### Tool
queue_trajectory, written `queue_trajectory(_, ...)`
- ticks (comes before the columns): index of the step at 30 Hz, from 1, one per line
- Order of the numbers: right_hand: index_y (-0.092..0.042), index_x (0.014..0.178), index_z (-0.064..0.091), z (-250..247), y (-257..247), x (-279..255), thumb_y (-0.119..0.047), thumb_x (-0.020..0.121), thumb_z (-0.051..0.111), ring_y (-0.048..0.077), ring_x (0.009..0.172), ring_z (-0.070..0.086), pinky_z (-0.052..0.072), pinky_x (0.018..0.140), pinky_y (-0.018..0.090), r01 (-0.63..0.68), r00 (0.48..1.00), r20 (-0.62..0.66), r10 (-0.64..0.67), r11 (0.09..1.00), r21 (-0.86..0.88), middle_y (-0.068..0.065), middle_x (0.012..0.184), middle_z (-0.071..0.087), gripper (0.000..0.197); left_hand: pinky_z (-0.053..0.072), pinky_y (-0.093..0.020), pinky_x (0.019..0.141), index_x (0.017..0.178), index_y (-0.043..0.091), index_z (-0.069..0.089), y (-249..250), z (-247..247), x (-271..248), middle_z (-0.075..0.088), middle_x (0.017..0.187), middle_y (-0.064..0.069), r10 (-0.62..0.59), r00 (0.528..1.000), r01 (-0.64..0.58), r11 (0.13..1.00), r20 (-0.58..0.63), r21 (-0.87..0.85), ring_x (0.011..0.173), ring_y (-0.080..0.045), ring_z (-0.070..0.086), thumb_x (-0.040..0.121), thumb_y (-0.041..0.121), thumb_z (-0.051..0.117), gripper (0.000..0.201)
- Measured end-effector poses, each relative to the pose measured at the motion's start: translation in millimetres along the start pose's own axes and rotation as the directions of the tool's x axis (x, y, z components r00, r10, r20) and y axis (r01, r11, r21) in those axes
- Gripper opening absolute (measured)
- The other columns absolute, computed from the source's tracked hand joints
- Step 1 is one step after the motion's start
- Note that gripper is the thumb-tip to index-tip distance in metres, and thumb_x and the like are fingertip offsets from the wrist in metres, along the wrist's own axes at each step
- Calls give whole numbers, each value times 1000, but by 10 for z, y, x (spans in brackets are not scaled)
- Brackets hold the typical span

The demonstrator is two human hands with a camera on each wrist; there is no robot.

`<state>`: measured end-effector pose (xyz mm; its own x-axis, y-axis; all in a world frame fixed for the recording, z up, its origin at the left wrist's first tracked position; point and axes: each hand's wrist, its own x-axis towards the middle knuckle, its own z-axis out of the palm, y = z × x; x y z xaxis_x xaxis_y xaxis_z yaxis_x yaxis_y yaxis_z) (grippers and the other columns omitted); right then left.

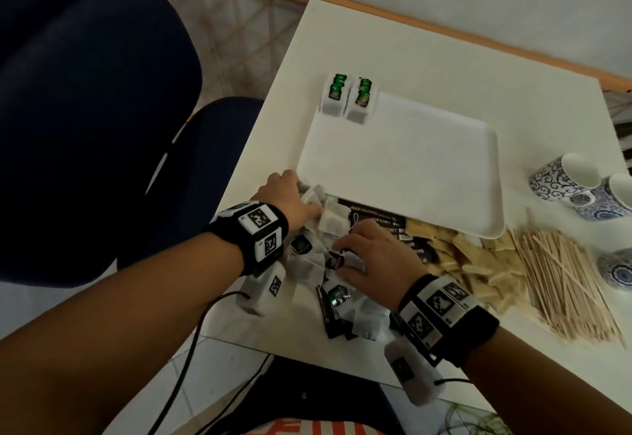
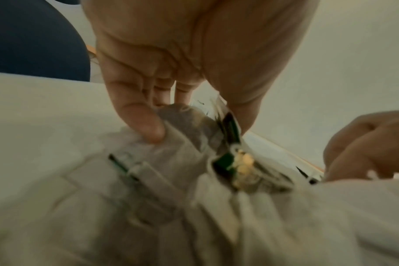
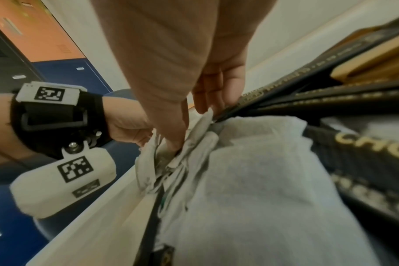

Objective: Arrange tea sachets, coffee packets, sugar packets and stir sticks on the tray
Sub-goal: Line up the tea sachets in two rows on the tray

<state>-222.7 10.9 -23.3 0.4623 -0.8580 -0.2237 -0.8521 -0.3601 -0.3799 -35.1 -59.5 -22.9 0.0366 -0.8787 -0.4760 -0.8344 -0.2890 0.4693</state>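
Note:
A white tray (image 1: 410,174) lies mid-table, with tea sachets (image 1: 349,99) standing in two short rows at its far left corner. A loose heap of tea sachets (image 1: 318,263) lies by the table's near edge. My left hand (image 1: 307,205) pinches a tea sachet (image 2: 185,118) between thumb and fingers at the heap's far side, next to the tray's near left corner. My right hand (image 1: 345,253) rests on the heap, its thumb and fingers (image 3: 207,100) closing on the edge of another sachet (image 3: 201,129). Black coffee packets (image 1: 376,220) lie under the tray's near rim.
Tan sugar packets (image 1: 475,263) and a spread of wooden stir sticks (image 1: 561,280) lie right of the heap. Patterned cups (image 1: 578,185) stand at the right edge. A dark blue chair (image 1: 102,109) is close on the left. The table (image 1: 461,68) edge runs just below my wrists.

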Motion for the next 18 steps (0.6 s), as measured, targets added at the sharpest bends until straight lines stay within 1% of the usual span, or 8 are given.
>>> queue_trajectory(3,-29,112,64,34,35,7,-38,85,62,11,97,52,51,76,29,18,999,-33,-17,999,34,-7,108,48,29,47,-35,81,113,19,50,1,13,40,48,118,-7,2,1000,-1,998,27,-69,97,-25,56,78,37,70,45)
queue_trajectory(7,-26,106,67,-68,110,20,-31,85,65,11,93,55,50,74,27,10,992,-129,12,985,174,-5,107,53,21,47,-33,78,109,11,56,1,-12,-1,58,104,-5,64,997,-58,989,37,-135,94,-25,57,81,25,67,33)
queue_trajectory(9,-26,105,68,-140,151,30,-29,85,67,10,88,56,49,73,22,23,983,-181,24,967,252,-6,105,53,21,47,-34,76,105,12,57,-4,-50,-41,57,90,-1,81,996,-73,977,27,-202,89,-24,57,83,23,66,26)
queue_trajectory(10,-27,106,67,-186,163,44,-29,85,67,7,87,56,47,73,17,10,982,-183,45,958,287,-9,104,53,21,49,-34,75,103,13,58,-6,-79,-61,56,87,0,91,995,-82,970,32,-227,87,-24,57,82,23,67,25)
queue_trajectory(12,-31,111,63,-286,172,86,-31,85,66,1,86,54,41,73,7,-53,984,-145,106,944,327,-13,102,51,26,54,-39,76,100,14,59,-6,-149,-97,57,86,-2,118,992,-98,954,52,-283,85,-25,59,79,24,72,26)
queue_trajectory(13,-33,114,61,-332,172,113,-33,84,67,0,86,55,41,74,7,-84,983,-125,134,935,344,-14,103,52,30,55,-40,75,99,14,60,4,-185,-120,58,86,-3,131,989,-106,944,60,-312,83,-25,60,78,23,74,26)
queue_trajectory(15,-33,121,56,-411,161,164,-37,81,70,1,87,58,47,76,13,-128,982,-75,176,896,426,-12,108,56,43,56,-37,69,97,13,61,50,-232,-182,60,88,-7,152,985,-107,913,85,-393,79,-23,61,76,18,77,26)
queue_trajectory(18,-32,131,46,-464,141,232,-41,71,79,4,88,65,54,80,23,-198,978,65,200,769,607,-11,114,59,68,54,-32,62,98,11,62,150,-254,-281,63,89,-9,184,974,-83,837,135,-541,76,-21,62,77,11,77,26)
